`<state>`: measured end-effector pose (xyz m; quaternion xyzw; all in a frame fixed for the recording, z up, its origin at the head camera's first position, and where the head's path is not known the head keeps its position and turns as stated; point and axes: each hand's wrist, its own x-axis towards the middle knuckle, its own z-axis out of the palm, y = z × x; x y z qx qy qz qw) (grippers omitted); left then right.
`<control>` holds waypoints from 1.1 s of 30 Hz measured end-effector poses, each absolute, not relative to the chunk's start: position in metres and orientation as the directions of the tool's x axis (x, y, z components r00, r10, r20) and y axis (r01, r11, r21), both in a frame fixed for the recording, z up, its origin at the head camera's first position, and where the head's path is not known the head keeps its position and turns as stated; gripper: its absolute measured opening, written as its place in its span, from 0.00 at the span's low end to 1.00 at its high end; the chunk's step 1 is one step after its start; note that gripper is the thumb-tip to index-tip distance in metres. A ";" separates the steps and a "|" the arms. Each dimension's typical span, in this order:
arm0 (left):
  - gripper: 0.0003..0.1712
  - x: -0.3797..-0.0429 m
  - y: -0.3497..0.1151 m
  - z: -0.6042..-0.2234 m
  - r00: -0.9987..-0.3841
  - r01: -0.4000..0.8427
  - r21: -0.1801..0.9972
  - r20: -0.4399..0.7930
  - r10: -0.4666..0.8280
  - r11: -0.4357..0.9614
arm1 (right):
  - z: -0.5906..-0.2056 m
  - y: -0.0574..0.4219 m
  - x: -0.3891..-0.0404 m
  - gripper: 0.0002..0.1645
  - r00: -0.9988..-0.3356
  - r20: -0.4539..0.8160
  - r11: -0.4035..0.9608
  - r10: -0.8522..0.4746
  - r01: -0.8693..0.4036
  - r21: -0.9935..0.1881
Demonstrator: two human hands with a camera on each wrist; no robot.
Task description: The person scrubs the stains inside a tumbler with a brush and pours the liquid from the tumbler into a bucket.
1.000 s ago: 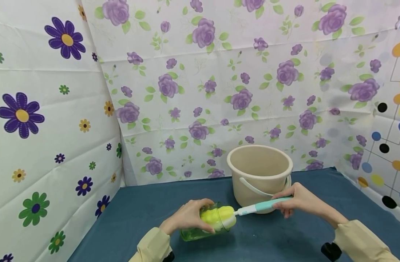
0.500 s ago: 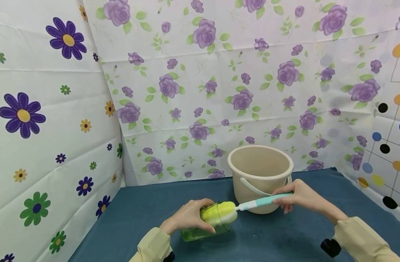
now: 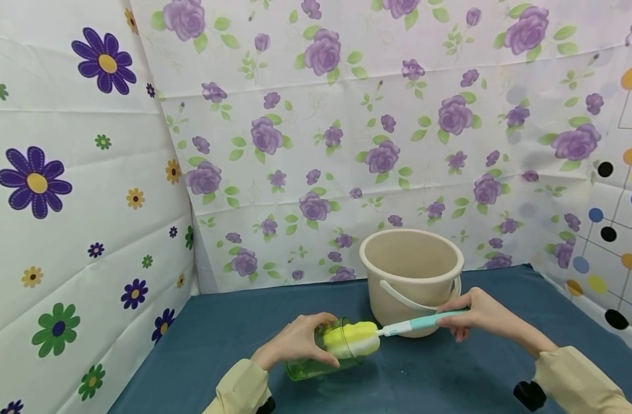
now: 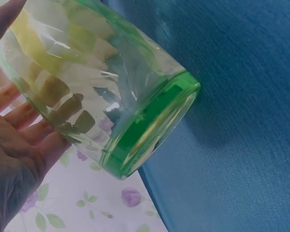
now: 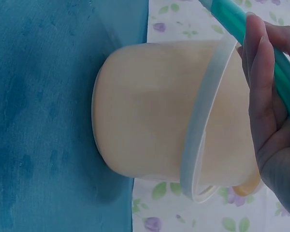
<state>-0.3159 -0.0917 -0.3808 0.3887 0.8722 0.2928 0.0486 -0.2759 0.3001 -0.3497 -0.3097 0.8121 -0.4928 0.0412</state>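
My left hand (image 3: 300, 342) grips a clear green glass (image 3: 321, 368), tilted on its side with its mouth to the right; the left wrist view shows its thick green base (image 4: 152, 125) above the cloth. A sponge bottle brush with a yellow and white head (image 3: 358, 339) sits partly inside the glass, its front end past the rim. My right hand (image 3: 476, 315) pinches the brush's teal and white handle (image 3: 424, 322). In the right wrist view the fingers curl round that teal handle (image 5: 229, 17); its far end is hidden by the hand.
A beige bucket (image 3: 411, 284) with a pale handle (image 3: 406, 298) stands upright just behind the brush. Dark blue cloth (image 3: 233, 322) covers the table, with damp spots near the front. Flowered sheets (image 3: 274, 172) hang behind and at the sides.
The brush head first lifts slightly, then comes a little further right out of the glass as my right hand moves right. My left hand and the glass stay nearly still.
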 end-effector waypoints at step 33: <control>0.42 -0.316 -0.093 -0.381 -0.678 0.667 0.553 0.172 0.715 0.499 | -0.349 0.298 -0.279 0.12 -0.805 0.284 0.330 -0.521 -0.497 -0.803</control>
